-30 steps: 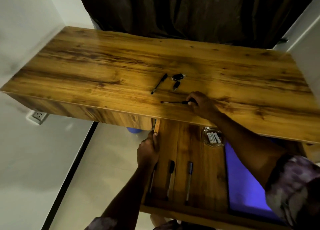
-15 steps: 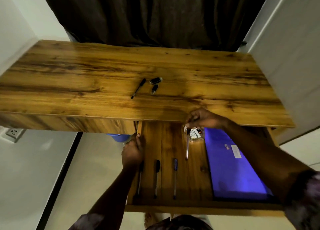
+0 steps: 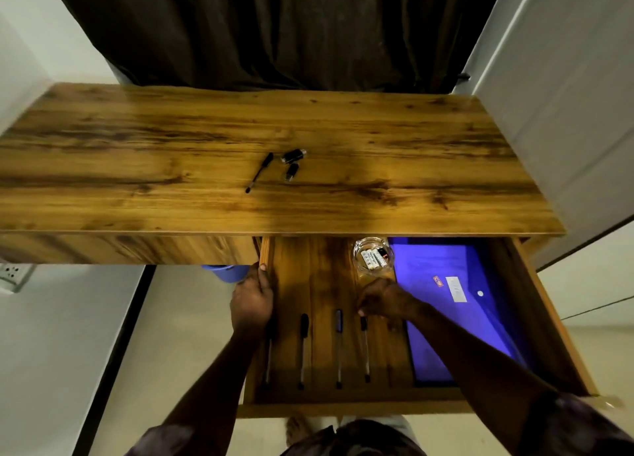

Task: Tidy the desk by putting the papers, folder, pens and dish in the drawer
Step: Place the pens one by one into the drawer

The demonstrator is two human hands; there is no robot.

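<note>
Head view is showing you both of your hands working at the open drawer (image 3: 535,304) below the desk (image 3: 343,202). Your left hand (image 3: 252,301) is gripping the drawer's left side wall, with the thumb lying along the top of that wall. Your right hand (image 3: 384,299) is reaching into the drawer, its fingers pinched around the capped end of a pen (image 3: 365,349); whether that pen is already lying flat on the drawer floor is hard to tell. Just left of your right hand, a blue-capped pen (image 3: 339,346) is lying lengthwise; further left, between your two hands, a black-capped pen (image 3: 303,349) is lying parallel to it. A fourth pen (image 3: 268,359) is showing partly under your left wrist, close to the side wall. Just beyond your right hand, the glass dish (image 3: 374,256) is sitting at the far end of the drawer with small batteries inside it. To the right of your right hand and forearm, the purple folder (image 3: 446,304) is lying flat, filling the drawer's right part. Well beyond both hands, on the desk top, one more black pen (image 3: 259,172) is resting at a slant, with two small dark objects (image 3: 292,162) just beside its cap end.
</note>
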